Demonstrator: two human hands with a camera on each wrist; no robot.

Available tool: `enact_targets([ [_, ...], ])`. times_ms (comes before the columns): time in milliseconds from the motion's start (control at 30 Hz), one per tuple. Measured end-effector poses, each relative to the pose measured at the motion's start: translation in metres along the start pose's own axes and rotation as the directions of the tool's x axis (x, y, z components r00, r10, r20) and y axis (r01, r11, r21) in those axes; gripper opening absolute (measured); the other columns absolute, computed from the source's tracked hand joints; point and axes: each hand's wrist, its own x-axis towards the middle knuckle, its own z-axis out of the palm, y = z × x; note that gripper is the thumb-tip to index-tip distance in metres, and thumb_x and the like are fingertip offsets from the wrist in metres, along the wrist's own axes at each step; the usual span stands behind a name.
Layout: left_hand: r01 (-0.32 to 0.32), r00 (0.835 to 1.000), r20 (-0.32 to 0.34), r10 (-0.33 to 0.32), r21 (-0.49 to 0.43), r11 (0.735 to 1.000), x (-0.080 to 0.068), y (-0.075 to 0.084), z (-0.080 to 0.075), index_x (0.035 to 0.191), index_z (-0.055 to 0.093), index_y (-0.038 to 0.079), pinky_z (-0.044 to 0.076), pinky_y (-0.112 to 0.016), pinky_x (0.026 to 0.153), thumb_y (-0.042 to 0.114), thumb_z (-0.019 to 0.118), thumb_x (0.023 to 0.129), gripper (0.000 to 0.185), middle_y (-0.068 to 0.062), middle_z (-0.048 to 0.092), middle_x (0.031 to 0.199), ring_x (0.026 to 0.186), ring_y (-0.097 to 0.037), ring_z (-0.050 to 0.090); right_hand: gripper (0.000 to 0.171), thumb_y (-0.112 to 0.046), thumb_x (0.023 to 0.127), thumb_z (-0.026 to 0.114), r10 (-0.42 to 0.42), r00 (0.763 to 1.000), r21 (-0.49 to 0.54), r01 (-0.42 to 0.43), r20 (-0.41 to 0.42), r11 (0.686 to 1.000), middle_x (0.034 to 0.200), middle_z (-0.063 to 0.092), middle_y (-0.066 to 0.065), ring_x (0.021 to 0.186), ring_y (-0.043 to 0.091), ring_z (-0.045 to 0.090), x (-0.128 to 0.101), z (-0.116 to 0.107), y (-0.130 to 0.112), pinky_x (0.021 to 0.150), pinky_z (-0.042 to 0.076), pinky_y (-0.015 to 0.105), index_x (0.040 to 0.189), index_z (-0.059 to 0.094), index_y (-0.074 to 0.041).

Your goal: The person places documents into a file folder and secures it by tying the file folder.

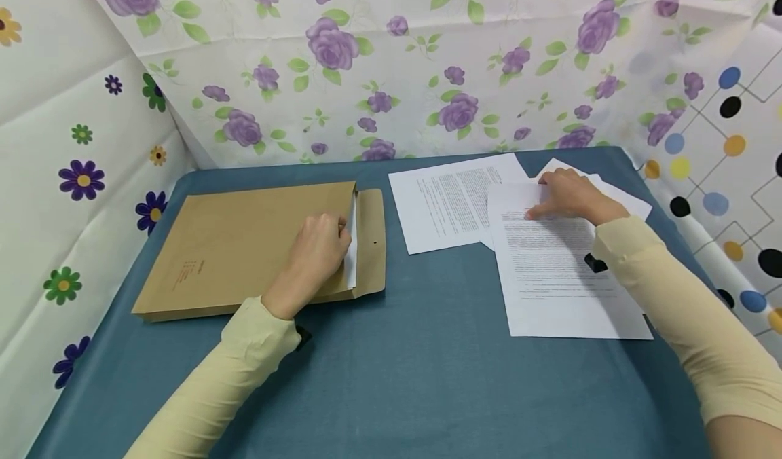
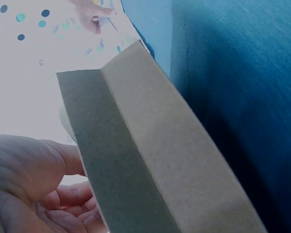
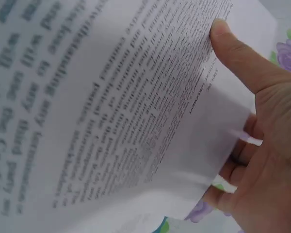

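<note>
one hand at the envelope mouth, the other pinching a printed page

the left hand is lying on the brown envelope, its curled fingers gripping the edge at the mouth, where a white strip of paper is showing beside the open flap. the right hand is pinching the top of a printed sheet — thumb on its face, fingers behind. that sheet is overlapping two other pages on the blue tablecloth — floral walls are standing around.
</note>
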Motion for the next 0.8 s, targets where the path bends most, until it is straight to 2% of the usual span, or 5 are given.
enact_targets([
  [200, -0.009, 1.0, -0.01, 0.009, 0.014, 1.0, -0.001, 0.001, -0.002, 0.105, 0.074, -0.013, 0.059, -0.044, 0.079, -0.007, 0.056, 0.092, 0.024, -0.028, 0.071, 0.112, 0.088, -0.031, 0.068, 0.087, -0.052, 0.079, 0.085, 0.065, 0.998, 0.056, -0.065, 0.007, 0.996, 0.12, 0.061, 0.033, 0.106, 0.046, 0.058, -0.005, 0.001, 0.003, 0.092, 0.044, 0.066, 0.129, 0.054, 0.012],
  [433, 0.018, 1.0, 0.007, -0.018, 0.009, 1.0, -0.001, 0.001, -0.002, 0.109, 0.073, -0.013, 0.059, -0.045, 0.082, -0.006, 0.055, 0.093, 0.025, -0.029, 0.07, 0.115, 0.096, -0.034, 0.069, 0.063, -0.032, 0.094, 0.076, -0.026, 1.0, 0.09, 0.025, 0.009, 0.996, 0.127, 0.06, 0.038, 0.117, 0.051, 0.057, -0.012, -0.007, 0.012, 0.1, 0.042, 0.065, 0.129, 0.059, 0.018],
  [567, 0.034, 0.999, 0.009, -0.034, 0.006, 0.999, -0.002, 0.001, -0.003, 0.11, 0.073, -0.013, 0.059, -0.045, 0.081, -0.005, 0.057, 0.094, 0.024, -0.028, 0.07, 0.114, 0.096, -0.035, 0.07, 0.04, -0.032, 0.097, 0.073, -0.054, 0.998, 0.157, 0.056, -0.017, 0.986, 0.091, 0.065, 0.026, 0.086, 0.038, 0.06, -0.025, -0.023, 0.015, 0.078, 0.048, 0.052, 0.103, 0.068, 0.007],
  [667, 0.03, 1.0, 0.009, -0.03, 0.007, 1.0, -0.002, 0.0, -0.003, 0.11, 0.073, -0.013, 0.06, -0.044, 0.078, -0.004, 0.058, 0.096, 0.023, -0.027, 0.071, 0.113, 0.093, -0.033, 0.071, 0.037, -0.034, 0.099, 0.07, -0.05, 0.998, 0.213, 0.055, -0.026, 0.976, 0.07, 0.049, 0.008, 0.067, 0.024, 0.047, -0.036, -0.038, 0.014, 0.064, 0.038, 0.038, 0.087, 0.058, -0.001],
  [800, 0.016, 1.0, 0.003, -0.016, 0.004, 1.0, -0.003, -0.001, -0.003, 0.109, 0.073, -0.013, 0.061, -0.043, 0.075, -0.003, 0.058, 0.097, 0.022, -0.027, 0.072, 0.11, 0.088, -0.032, 0.071, 0.031, -0.032, 0.102, 0.067, -0.067, 0.998, 0.282, 0.06, 0.018, 0.958, 0.077, 0.057, 0.005, 0.067, 0.019, 0.049, -0.053, -0.055, 0.013, 0.063, 0.038, 0.031, 0.1, 0.063, -0.001],
])
